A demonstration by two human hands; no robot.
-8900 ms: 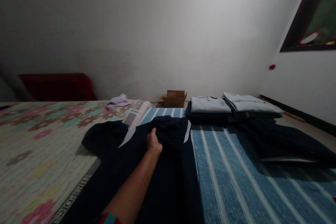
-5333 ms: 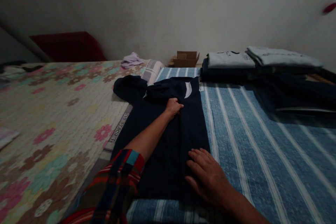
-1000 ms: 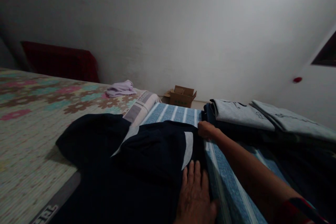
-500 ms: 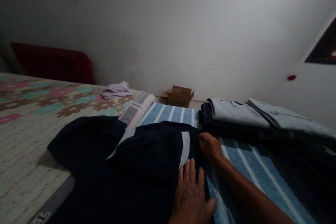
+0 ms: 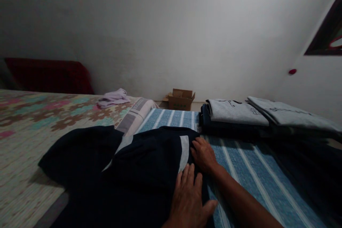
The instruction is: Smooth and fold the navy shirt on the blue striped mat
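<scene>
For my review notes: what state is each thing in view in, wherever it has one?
Navy garment: spread out, rumpled, not folded up.
Left hand: open, palm down on the garment.
Right hand: fingers bent at the garment's edge; grip unclear.
Grey garments: folded, atop dark cloth.
Lilac cloth: crumpled.
Cardboard box: open, flaps unfolded.

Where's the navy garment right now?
Head view, bottom, left to centre: the navy garment lies across the floral bedding and blue striped cloth, under the left hand, right hand at its right edge.
</scene>
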